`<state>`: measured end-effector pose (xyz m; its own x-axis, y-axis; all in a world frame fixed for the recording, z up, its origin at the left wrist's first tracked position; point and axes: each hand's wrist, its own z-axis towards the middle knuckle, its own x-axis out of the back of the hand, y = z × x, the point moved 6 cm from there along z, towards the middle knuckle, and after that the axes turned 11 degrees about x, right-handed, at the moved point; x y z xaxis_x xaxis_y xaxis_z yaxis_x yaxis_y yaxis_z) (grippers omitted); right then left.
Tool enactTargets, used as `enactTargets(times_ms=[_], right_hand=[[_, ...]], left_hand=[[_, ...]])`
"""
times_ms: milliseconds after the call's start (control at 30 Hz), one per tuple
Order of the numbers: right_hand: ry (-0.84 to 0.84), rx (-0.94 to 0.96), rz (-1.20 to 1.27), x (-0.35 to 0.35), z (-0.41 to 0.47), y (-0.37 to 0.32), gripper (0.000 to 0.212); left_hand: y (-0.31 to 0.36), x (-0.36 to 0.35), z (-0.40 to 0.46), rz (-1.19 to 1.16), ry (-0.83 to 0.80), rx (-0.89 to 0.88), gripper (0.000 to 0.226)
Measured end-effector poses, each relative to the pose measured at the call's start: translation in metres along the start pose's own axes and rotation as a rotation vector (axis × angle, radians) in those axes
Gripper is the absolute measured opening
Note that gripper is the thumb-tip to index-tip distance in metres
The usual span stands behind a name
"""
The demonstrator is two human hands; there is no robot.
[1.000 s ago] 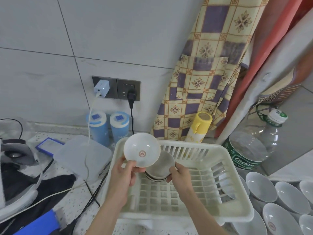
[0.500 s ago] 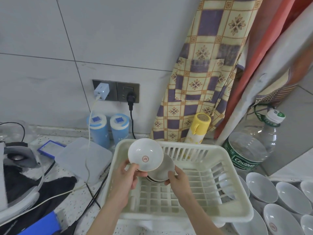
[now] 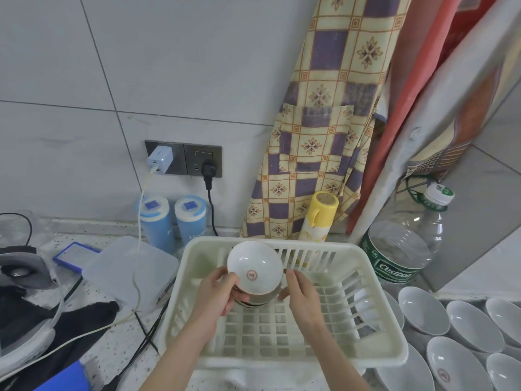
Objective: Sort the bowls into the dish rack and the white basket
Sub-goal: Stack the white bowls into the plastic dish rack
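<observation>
A white slatted basket (image 3: 375, 342) stands on the counter in front of me. Inside it, near the back left, a white bowl with a red mark (image 3: 255, 268) sits tilted on top of a darker-rimmed bowl (image 3: 258, 299). My left hand (image 3: 217, 294) grips the white bowl's left rim with thumb and fingers. At the stack's right side, my right hand (image 3: 300, 292) touches the lower bowl with relaxed, fairly straight fingers. Several more white bowls (image 3: 423, 310) lie on the counter right of the basket.
A large clear water bottle (image 3: 406, 249) and a yellow flask (image 3: 320, 218) stand behind the basket. Two blue canisters (image 3: 173, 220), a clear plastic box (image 3: 128, 270), cables and dark gear fill the left counter. A patterned cloth (image 3: 321, 131) hangs against the wall.
The white bowl in my left hand has come down and rightward onto the bowl in the basket. My right hand has loosened from that lower bowl and lies beside it.
</observation>
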<state>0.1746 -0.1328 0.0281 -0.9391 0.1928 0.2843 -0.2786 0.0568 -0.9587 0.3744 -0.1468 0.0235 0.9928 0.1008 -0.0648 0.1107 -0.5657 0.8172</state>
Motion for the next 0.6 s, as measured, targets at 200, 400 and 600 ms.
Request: enactTargets(times_ms=[200,400,600], right_hand=[[-0.132,0.005,-0.086,-0.005,0.0,-0.005,0.024],[-0.082,-0.038,-0.118,-0.007,0.001,0.0,0.026],[-0.058,-0.086,-0.152,-0.01,0.002,0.002,0.024]], left_hand=[[-0.005,-0.004,0.004,0.149,-0.041,-0.015,0.033],[-0.007,-0.001,0.007,0.19,0.027,-0.139,0.045],[-0.005,0.004,0.011,0.252,0.113,-0.237,0.044]])
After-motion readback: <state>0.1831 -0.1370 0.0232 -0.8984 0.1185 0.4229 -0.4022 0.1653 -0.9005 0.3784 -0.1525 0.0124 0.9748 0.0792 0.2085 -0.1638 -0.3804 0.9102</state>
